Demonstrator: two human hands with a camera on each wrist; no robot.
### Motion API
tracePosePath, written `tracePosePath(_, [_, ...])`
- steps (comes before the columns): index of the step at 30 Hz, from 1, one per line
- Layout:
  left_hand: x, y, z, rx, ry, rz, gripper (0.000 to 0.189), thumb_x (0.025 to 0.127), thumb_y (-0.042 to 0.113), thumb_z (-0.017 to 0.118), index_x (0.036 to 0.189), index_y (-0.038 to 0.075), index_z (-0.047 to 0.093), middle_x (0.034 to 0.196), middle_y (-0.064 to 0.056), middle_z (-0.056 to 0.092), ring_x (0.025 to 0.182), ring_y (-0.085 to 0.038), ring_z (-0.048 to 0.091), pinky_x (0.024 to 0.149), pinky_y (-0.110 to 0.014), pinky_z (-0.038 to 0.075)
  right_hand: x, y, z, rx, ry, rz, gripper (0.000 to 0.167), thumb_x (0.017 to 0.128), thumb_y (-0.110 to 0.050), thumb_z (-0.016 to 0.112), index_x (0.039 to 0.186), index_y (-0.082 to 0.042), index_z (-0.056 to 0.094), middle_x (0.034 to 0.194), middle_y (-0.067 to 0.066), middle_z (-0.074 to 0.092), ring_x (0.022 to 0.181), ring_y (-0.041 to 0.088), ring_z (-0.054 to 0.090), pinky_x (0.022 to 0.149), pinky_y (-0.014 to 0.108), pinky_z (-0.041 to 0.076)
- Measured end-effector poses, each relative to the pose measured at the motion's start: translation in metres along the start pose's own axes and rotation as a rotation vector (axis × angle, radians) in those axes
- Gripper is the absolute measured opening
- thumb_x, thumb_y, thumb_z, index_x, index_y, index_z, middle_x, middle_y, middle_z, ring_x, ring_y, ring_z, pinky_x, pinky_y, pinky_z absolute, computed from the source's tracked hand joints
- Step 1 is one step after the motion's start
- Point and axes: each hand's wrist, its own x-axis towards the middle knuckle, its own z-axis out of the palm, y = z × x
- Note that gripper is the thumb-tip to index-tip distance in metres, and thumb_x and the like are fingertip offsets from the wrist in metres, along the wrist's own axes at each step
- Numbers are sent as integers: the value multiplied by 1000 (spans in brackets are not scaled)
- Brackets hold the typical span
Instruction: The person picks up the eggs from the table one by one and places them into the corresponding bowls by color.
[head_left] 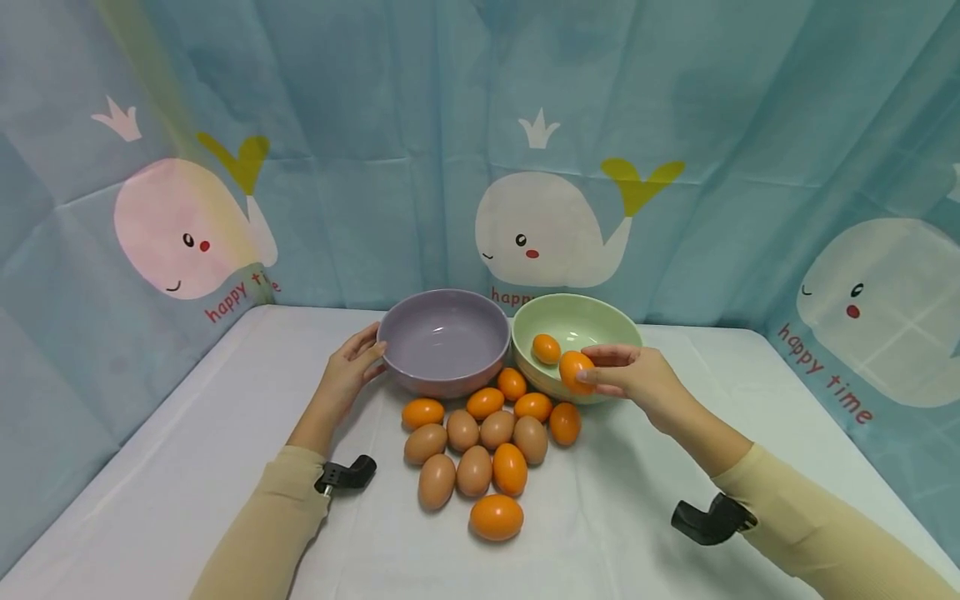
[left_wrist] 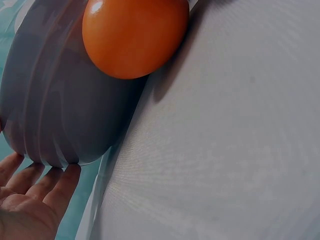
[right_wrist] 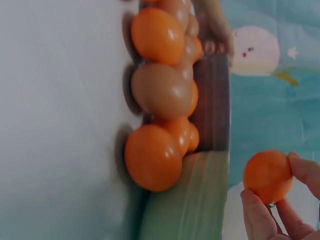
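Observation:
My right hand (head_left: 633,379) pinches an orange egg (head_left: 577,372) between thumb and fingertips, over the near right part of the light green bowl (head_left: 622,321). One more orange egg (head_left: 546,348) lies inside that bowl. In the right wrist view the held egg (right_wrist: 268,176) is up beside the bowl's rim. At the purple bowl (head_left: 442,304), my left hand (head_left: 348,371) rests against the left side, thumb near the rim. The left wrist view shows fairly straight fingers (left_wrist: 62,187) with their tips touching the bowl's outer wall (left_wrist: 65,110).
In front of the bowls, several brown eggs (head_left: 474,472) and orange eggs (head_left: 497,517) lie in a loose cluster on the white tablecloth (head_left: 615,533). A blue curtain (head_left: 420,167) with printed whales hangs close behind the bowls and along both sides.

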Motion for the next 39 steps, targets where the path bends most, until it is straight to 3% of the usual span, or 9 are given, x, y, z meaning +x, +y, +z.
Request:
tracePosePath(4, [-1, 0, 0, -1, -1, 2, 65, 103, 32, 55, 158, 11, 27, 164, -6, 30, 148, -22, 33, 115, -39, 41, 8, 1, -3, 19, 16, 12, 59, 86, -25, 79, 134, 2, 58, 111, -5, 71, 92, -1, 67, 83, 18, 59])
tracePosePath(13, [-1, 0, 0, 4, 5, 4, 65, 103, 32, 55, 158, 11, 27, 163, -6, 31, 148, -23, 34, 114, -38, 42, 31, 0, -9, 24, 30, -12, 57, 88, -20, 77, 135, 4, 56, 106, -8, 68, 90, -2, 67, 84, 18, 59])
tracePosePath(22, [-3, 0, 0, 21, -3, 15, 65, 103, 32, 54, 158, 12, 27, 163, -6, 31, 147, -24, 35, 115, -42, 40, 51, -3, -8, -45, 49, -14, 54, 90, -22, 74, 137, 0, 57, 137, 19, 59, 95, 0, 64, 88, 18, 57])
tracePosePath(32, [-2, -1, 1, 22, -4, 14, 63, 103, 31, 54, 158, 13, 27, 163, -5, 31, 147, -23, 36, 115, -40, 41, 74, 7, -8, -78, 84, 2, 52, 90, -22, 74, 136, -1, 58, 139, 20, 58, 101, 7, 62, 88, 18, 58])
tracePosePath(39, [-1, -1, 0, 12, 5, 9, 62, 104, 28, 53, 158, 11, 27, 164, -7, 30, 147, -24, 35, 114, -39, 43, 92, 14, -7, -56, 118, 17, 52, 90, -21, 74, 136, -2, 58, 141, 19, 57, 117, 20, 60, 88, 18, 57])
